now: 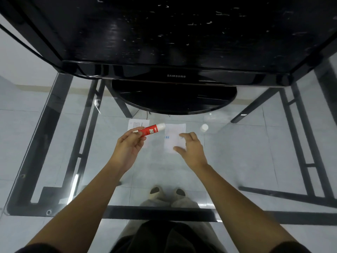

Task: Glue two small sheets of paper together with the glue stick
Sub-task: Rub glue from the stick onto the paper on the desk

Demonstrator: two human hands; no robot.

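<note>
Holding the red glue stick (152, 130) tight in my left hand (127, 145) | right hand (190, 148) spread wide, resting on one paper (174, 136) | cap (204, 128) nearby on glass table (246, 152)

A glass tabletop (237, 152) on a black metal frame (299, 125); pale tiled floor (21, 125) beneath; black monitor (175, 42) behind.
</note>
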